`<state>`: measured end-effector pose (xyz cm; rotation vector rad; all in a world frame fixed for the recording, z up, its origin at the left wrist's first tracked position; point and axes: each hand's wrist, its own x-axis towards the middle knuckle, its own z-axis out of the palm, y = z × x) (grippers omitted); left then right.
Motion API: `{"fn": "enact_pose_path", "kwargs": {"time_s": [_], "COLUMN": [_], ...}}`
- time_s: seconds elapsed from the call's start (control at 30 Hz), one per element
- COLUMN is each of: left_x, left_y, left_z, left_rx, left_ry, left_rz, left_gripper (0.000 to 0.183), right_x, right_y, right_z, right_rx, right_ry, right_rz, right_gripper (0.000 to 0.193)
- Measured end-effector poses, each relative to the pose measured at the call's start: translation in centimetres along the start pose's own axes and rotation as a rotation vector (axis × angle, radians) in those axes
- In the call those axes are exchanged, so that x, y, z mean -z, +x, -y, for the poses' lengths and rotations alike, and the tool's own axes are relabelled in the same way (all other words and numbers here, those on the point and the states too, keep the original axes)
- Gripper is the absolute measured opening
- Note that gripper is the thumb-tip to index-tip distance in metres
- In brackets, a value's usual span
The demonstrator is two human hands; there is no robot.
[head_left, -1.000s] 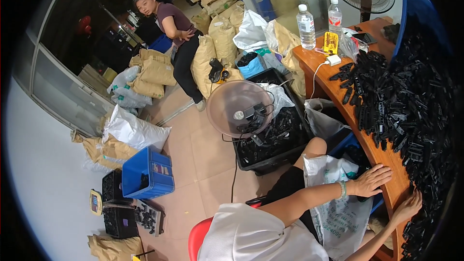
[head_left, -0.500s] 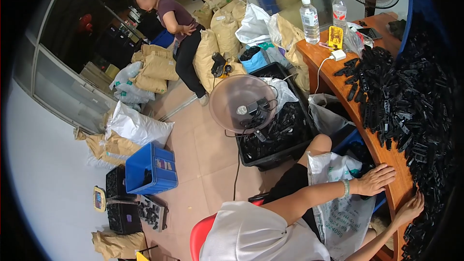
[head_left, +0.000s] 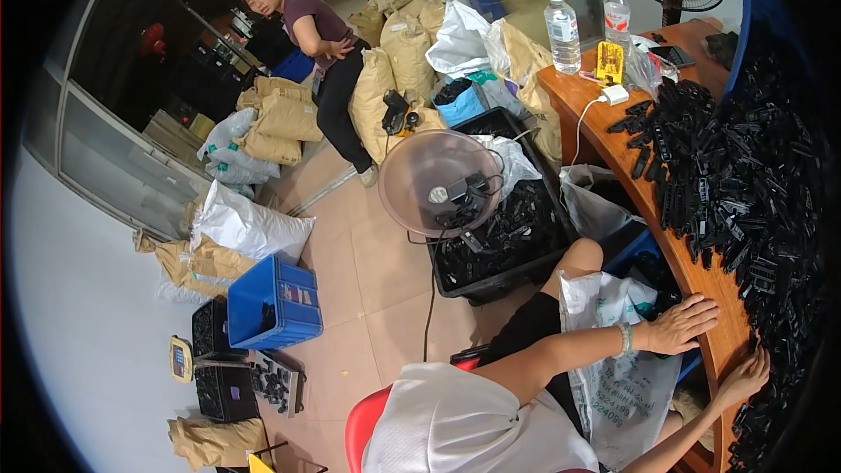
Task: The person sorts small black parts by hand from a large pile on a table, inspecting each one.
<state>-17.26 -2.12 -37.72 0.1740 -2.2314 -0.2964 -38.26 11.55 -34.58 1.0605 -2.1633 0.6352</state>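
My left hand [head_left: 685,325], with a pale bracelet at the wrist, lies on the curved front edge of the wooden table [head_left: 701,282]. Its fingers are stretched out and nothing is in them. Nearer the lower right, my right hand [head_left: 745,378] reaches over the same edge, its bent fingertips drawn together against a heap of small black plastic parts [head_left: 745,184]. What those fingers pinch, if anything, I cannot make out among the black pieces. A white woven sack [head_left: 618,385] with green print hangs below my left forearm, against my lap.
Two water bottles [head_left: 563,33], a yellow item [head_left: 610,63] and a white charger [head_left: 615,95] stand farther along the table. On the floor are a black crate [head_left: 491,285], a round basin [head_left: 412,171], a blue crate [head_left: 293,307] and stacked sacks. Another person [head_left: 320,35] stands by the doorway.
Both my hands keep nearly the same places, the left flat on the table edge and the right at the heap. The view has shifted very slightly.
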Motion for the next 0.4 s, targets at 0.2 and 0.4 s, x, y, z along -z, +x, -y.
{"fn": "enact_pose_path", "kwargs": {"time_s": [0.2, 0.4], "left_x": [3.7, 31.6], "left_y": [1.8, 6.8], "left_z": [-1.8, -0.3], "left_rx": [0.125, 0.884], "left_ry": [-0.417, -0.556], "left_rz": [-0.046, -0.477], "left_gripper": [0.039, 0.010], "right_x": [1.7, 3.7], "right_y": [0.6, 1.0], "right_z": [-1.4, 2.2], "right_rx": [-0.019, -0.049], "right_ry": [-0.018, 0.010], "right_rz": [0.010, -0.003], "right_gripper": [0.021, 0.021]}}
